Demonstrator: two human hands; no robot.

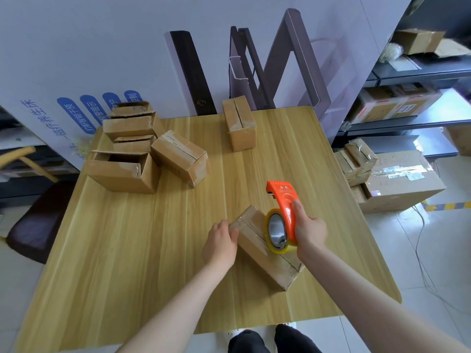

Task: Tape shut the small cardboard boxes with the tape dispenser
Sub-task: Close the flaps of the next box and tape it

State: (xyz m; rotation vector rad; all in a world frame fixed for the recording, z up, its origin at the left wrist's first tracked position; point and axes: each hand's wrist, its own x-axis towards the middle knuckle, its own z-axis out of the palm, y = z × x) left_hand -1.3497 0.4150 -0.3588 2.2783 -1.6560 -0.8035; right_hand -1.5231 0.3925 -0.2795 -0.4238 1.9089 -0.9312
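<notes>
— Checking in: how far along are we?

— One box is in work, at the near middle of the table. My left hand pinches its far end to steady it. My right hand is wrapped round the orange tape dispenser, and the roll rests on the box's top seam. I'd call it mid-strip, though I cannot tell how much tape is down.

— And the others?

— Toward the table's far left corner, a leaning box with its flaps closed rests against a cluster of open boxes. Those have flaps up, so I judge them not yet done. I cannot tell whether the leaning one is taped. At the table's far edge an upright box stands alone, flaps folded shut, but I can't make out any tape on it. Off the table's right side, a small stack of boxes shows shiny strips, so those are probably finished. By my reckoning, most of the job remains.
</notes>
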